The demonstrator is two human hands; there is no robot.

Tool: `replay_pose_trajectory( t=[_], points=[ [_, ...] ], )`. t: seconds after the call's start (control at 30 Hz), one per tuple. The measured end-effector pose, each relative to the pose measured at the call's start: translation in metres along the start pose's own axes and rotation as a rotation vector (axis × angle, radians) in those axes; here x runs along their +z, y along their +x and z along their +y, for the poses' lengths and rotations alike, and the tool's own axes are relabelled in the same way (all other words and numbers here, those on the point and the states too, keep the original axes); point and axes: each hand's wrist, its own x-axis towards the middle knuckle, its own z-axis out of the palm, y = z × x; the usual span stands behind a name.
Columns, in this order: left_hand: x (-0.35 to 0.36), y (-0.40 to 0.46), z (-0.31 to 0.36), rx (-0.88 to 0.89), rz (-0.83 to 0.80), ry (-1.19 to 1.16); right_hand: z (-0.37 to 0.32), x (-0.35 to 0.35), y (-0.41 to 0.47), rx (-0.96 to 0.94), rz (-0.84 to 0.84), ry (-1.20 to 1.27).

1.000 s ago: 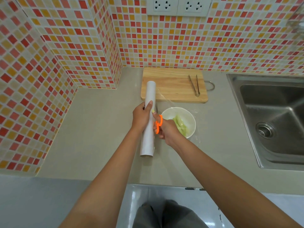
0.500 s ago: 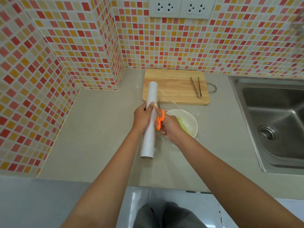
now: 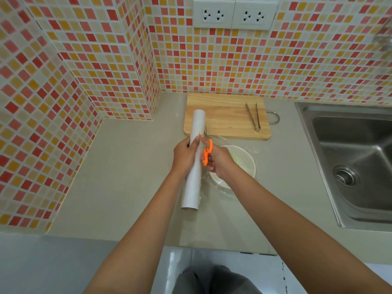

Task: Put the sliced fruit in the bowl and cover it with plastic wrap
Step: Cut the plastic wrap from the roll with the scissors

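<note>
Bowl (image 3: 244, 164), white, sits on the grey counter (image 3: 127, 177) just right of centre, its nearer left part hidden behind the right hand (image 3: 218, 161). Pale green sliced fruit (image 3: 234, 159) shows as a sliver inside it. A clear sheet of plastic wrap (image 3: 220, 185) lies over and around the bowl, with its crinkled edge spilling onto the counter at the bowl's 7 o'clock.

The left hand (image 3: 184, 155) is wrapped around the white roll (image 3: 194, 160), which runs from 6 to 12 o'clock just left of the bowl; its far end overlaps the wooden cutting board (image 3: 224, 115). The right hand is closed through the orange handles of the scissors (image 3: 206, 149), whose blades point toward 12 o'clock beside the roll; whether the blades are parted cannot be told.

At the bowl's 12 o'clock, the board lies against the tiled wall, with metal tongs (image 3: 253, 117) lying on its right half and a wire loop handle at its right edge. The steel sink (image 3: 352, 162) lies at 3 o'clock, its rim well apart from the bowl, with bare counter between. At 9 o'clock a wide stretch of counter runs to the tiled corner. The counter's front edge is at 6 o'clock, below the roll's near end.
</note>
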Motion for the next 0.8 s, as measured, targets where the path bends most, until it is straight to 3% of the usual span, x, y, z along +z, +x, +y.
replay_pose_trajectory(
  t=[0.8],
  points=[
    [0.000,-0.007,0.002,-0.011,-0.012,-0.021,-0.022,-0.003,0.026,-0.030,0.010,0.022]
  ],
)
